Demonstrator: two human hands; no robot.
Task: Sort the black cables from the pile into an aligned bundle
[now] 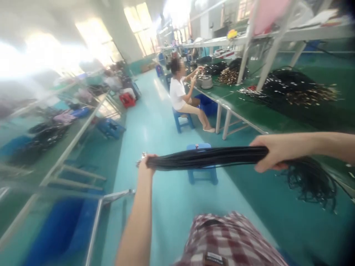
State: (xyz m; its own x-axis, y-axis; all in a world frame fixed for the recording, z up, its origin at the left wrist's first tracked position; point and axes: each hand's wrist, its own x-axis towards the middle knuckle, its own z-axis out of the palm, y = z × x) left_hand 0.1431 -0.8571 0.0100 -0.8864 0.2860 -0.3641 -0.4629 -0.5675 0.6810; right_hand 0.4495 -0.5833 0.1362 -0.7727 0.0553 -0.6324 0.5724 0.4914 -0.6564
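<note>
A thick bundle of black cables (205, 157) stretches between my two hands above the aisle floor. Near its left end, my left hand (146, 162) is wrapped round it, and shiny metal ends poke out beyond the fingers. My right hand (267, 153) grips the bundle further along. Past that hand, the loose cable ends (312, 181) droop and fan out in curls. The stretch between the hands is fairly straight and nearly level.
A blue stool (202, 175) stands beneath the bundle. On the right, a green-topped workbench (266, 122) carries heaps of cables (299, 87). A seated co-worker (179, 92) works at it. Left are another bench (63, 147), a blue bin (61, 229) and a red stool (127, 99).
</note>
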